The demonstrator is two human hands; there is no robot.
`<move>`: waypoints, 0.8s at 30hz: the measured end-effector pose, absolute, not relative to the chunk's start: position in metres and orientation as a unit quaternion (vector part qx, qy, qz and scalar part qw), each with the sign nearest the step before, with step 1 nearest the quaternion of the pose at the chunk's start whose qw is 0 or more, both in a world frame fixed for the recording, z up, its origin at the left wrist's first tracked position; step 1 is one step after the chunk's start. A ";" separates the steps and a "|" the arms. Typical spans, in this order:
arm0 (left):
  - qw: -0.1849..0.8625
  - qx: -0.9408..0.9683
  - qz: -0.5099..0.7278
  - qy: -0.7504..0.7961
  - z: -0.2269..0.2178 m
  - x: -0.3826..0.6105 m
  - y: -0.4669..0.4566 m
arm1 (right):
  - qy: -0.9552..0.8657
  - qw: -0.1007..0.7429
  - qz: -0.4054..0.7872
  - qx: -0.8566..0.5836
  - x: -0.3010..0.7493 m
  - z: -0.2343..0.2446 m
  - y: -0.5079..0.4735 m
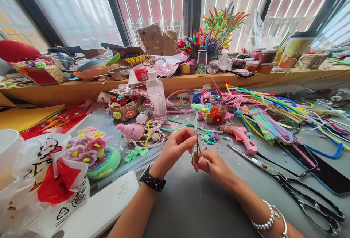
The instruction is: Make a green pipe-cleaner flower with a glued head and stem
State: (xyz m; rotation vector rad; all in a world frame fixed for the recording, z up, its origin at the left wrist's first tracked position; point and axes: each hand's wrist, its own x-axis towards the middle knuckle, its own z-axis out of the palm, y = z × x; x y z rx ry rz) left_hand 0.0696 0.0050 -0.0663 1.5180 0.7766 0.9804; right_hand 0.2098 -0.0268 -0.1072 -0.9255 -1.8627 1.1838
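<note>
My left hand [175,149] pinches the thin stem of a pipe-cleaner flower [196,107] with a mint-green head that stands upright above my fingers. My right hand [212,165] is closed around the lower end of the same stem, and a thin dark wire or tool sticks out between its fingers. Both hands meet over the grey tabletop [191,201]. A black dotted watch sits on my left wrist and a beaded bracelet on my right.
Scissors [290,185] and a pink glue gun [242,135] lie to the right, with loose pipe cleaners [273,110] behind them. A clear bottle [156,95], small flower baskets [124,107], a pearl string and a green flower pot [101,157] lie to the left. A white box [109,201] and plastic bag [46,187] sit near left.
</note>
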 end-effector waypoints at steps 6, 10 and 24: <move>0.568 0.644 0.392 0.331 -0.068 0.068 0.005 | -0.727 0.368 0.439 -0.379 0.210 -0.108 -0.025; 0.572 0.649 0.376 0.334 -0.068 0.068 0.006 | -0.725 0.372 0.429 -0.390 0.210 -0.106 -0.025; 0.562 0.636 0.399 0.348 -0.069 0.069 0.008 | -0.712 0.385 0.379 -0.448 0.207 -0.107 -0.025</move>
